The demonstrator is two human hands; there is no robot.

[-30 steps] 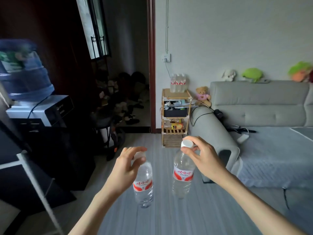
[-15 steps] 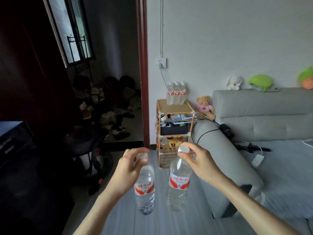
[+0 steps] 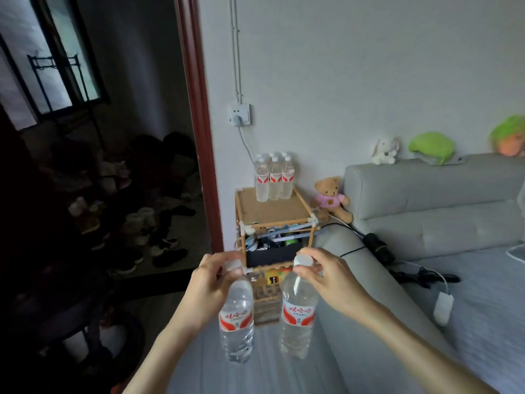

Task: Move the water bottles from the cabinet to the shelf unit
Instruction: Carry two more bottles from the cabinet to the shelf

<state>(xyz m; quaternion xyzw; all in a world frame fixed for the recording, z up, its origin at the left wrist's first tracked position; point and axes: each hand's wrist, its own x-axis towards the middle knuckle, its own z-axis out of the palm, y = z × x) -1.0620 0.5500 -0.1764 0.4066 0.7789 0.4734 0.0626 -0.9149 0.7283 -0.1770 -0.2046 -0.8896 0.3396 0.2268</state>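
Note:
My left hand [image 3: 208, 285] pinches the cap end of a clear water bottle [image 3: 236, 322] with a red and white label, and the bottle hangs down. Another such bottle [image 3: 298, 314] hangs from my right hand [image 3: 329, 280], which grips it around its white cap. Both bottles are held in the air in front of a small bamboo shelf unit [image 3: 272, 214] against the wall. Several more bottles [image 3: 273, 177] stand upright at the back of its top board. The cabinet is out of view.
A grey sofa [image 3: 431, 200] stands right of the shelf unit, its armrest close to my right arm, with a teddy bear [image 3: 331, 199] and cables on it. A dark doorway with shoes [image 3: 159, 245] on the floor opens on the left. A wall socket [image 3: 240, 114] sits above the shelf.
I have come much closer to the shelf unit; it looms larger and the water dispenser on the left has left the view. Both hands still carry their bottles.

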